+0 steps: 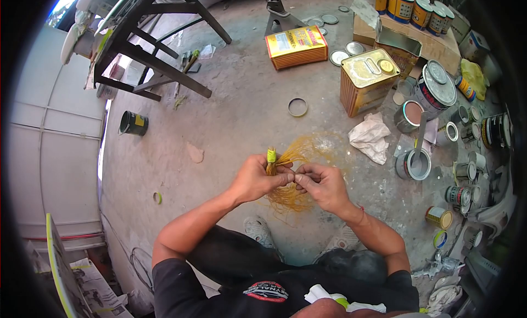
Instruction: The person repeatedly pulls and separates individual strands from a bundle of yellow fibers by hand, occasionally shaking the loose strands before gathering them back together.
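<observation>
My left hand (262,178) is closed around a bundle of thin yellow strands (296,150), which fan out loosely to the upper right and hang below the fingers. A band of yellow-green tape (271,155) wraps the bundle's top end, just above the left thumb and index finger. Thumb to fingers, my right hand (321,186) is pinched right beside the left fingertips. Some strands run into that pinch, though its exact contents are partly hidden. Loose strands (288,200) spread over the floor beneath both hands.
Thinner cans (369,79) and a tipped thinner can (296,46) stand ahead. A crumpled white cloth (369,138) lies right of the hands, near an open paint can (413,165) holding a stirring stick. Several paint cans line the right side. A dark trestle (159,57) stands upper left.
</observation>
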Demonstrator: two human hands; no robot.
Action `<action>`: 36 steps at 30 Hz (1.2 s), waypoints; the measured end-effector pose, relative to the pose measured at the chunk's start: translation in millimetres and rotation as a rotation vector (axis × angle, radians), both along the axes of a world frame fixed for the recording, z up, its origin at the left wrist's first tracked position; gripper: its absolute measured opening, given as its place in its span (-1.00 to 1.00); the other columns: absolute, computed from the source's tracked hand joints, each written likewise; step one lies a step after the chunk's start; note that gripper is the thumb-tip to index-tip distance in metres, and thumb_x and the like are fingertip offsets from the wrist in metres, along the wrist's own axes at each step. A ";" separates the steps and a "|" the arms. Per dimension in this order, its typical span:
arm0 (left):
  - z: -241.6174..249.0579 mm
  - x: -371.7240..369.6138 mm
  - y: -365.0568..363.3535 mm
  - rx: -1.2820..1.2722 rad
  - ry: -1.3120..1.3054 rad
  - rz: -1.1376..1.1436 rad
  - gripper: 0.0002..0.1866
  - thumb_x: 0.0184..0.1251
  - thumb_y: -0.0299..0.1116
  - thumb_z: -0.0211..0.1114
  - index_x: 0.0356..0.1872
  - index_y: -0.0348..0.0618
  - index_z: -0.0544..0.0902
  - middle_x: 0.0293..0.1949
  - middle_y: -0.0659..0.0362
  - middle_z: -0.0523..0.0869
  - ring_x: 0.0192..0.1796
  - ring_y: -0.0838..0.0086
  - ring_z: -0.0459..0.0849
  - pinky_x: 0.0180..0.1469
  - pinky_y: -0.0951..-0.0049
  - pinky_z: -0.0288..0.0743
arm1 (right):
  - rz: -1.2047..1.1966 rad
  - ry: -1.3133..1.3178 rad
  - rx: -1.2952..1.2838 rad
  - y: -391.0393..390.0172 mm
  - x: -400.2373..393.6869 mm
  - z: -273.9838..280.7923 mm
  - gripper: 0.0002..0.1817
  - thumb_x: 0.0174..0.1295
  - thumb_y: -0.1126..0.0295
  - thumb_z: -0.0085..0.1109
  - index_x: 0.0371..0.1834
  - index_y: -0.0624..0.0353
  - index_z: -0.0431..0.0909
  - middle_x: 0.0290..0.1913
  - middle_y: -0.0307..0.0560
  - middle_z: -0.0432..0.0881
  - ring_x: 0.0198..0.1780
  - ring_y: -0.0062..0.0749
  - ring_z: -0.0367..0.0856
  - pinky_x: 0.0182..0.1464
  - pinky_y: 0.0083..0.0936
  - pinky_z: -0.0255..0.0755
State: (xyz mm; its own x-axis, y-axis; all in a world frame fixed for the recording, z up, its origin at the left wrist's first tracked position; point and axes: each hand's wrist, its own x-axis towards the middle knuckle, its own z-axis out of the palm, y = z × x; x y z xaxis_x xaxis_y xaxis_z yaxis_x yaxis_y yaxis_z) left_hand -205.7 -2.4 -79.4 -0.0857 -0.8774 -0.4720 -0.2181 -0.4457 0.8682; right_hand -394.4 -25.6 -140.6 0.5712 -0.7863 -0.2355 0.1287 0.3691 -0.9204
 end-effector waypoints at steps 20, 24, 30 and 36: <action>-30.3 61.7 -25.7 0.006 0.208 0.525 -0.92 0.30 -0.45 0.12 -0.28 -0.21 0.56 -0.42 0.23 0.58 -0.47 0.58 0.50 -0.35 0.51 0.48 | 0.390 -0.708 0.400 -17.5 -30.0 -17.0 -0.68 0.35 0.38 0.07 0.10 0.26 0.36 -0.36 -0.18 0.53 -0.27 -0.43 0.57 0.01 -0.46 0.40; -8.4 91.4 -34.2 -0.237 0.247 0.825 -0.93 0.32 -0.46 0.08 -0.24 -0.19 0.50 -0.51 0.31 0.44 -0.52 0.56 0.46 -0.35 0.43 0.55 | 0.529 -0.075 0.132 -33.7 -58.5 -57.1 -0.65 0.34 0.26 0.13 0.07 0.27 0.47 -0.42 -0.16 0.58 -0.16 -0.40 0.63 0.13 -0.39 0.38; -6.4 137.9 -25.4 -0.291 -0.585 0.372 -0.91 0.22 -0.44 0.10 -0.34 -0.15 0.57 -0.71 0.22 0.40 -0.74 0.47 0.37 -0.63 0.40 0.30 | 0.535 -0.117 -0.018 -39.0 -66.0 -32.7 -0.67 0.34 0.24 0.11 -0.09 0.35 0.50 -0.35 -0.12 0.63 -0.08 -0.45 0.63 0.04 -0.48 0.46; -25.6 177.9 5.6 -0.626 -1.504 -0.018 -0.83 0.18 -0.41 0.09 -0.26 -0.11 0.62 -0.51 -0.02 0.62 -0.51 0.11 0.60 -0.44 0.20 0.44 | 0.095 -0.421 0.334 -53.9 -136.4 -38.0 -0.78 0.31 0.29 0.13 -0.34 0.24 0.46 -0.70 -0.25 0.42 -0.61 -0.44 0.55 -0.15 -0.38 0.50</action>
